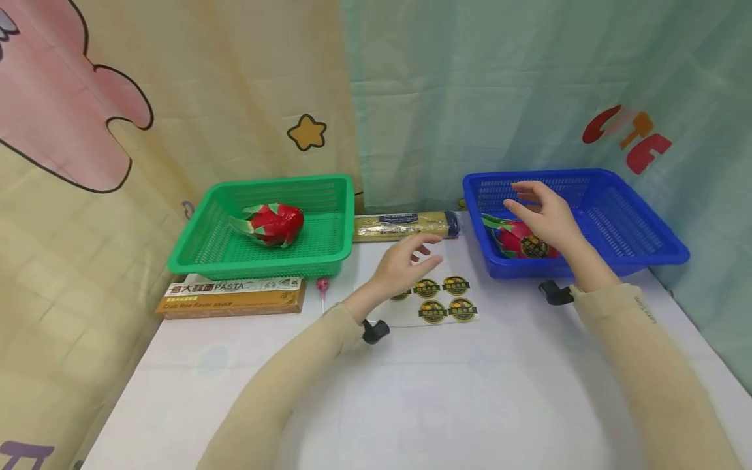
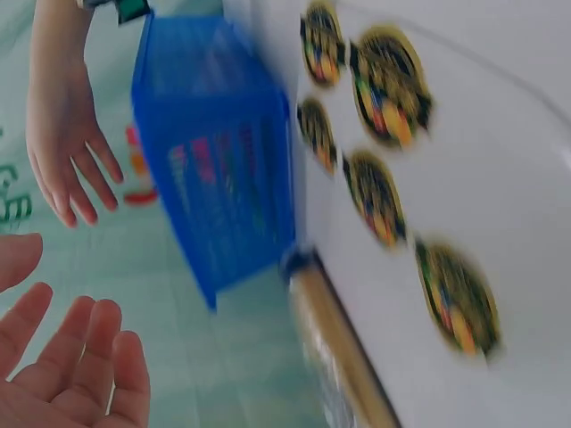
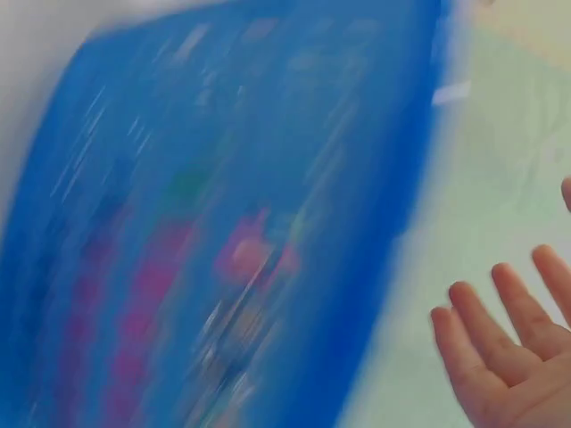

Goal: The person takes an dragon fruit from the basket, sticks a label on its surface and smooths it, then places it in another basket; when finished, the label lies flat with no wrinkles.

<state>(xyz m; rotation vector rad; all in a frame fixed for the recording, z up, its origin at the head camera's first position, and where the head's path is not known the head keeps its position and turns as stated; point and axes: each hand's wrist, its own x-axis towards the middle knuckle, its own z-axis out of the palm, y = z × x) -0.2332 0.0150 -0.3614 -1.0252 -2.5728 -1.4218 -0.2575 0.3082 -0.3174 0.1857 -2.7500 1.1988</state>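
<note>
My right hand hovers over the blue basket, fingers loosely bent with nothing between them. Below it in that basket lies a red dragon fruit bearing a round black-and-gold sticker. My left hand is above the sheet of round stickers, thumb and fingers apart and holding nothing. In the left wrist view, the left fingers are spread and bare. Straight, bare right fingers show beside the blurred basket wall in the right wrist view. Another dragon fruit sits in the green basket.
A pasta box lies in front of the green basket, with a pink lollipop beside it. Between the two baskets is a yellow pasta packet. Curtains hang behind and beside the white table.
</note>
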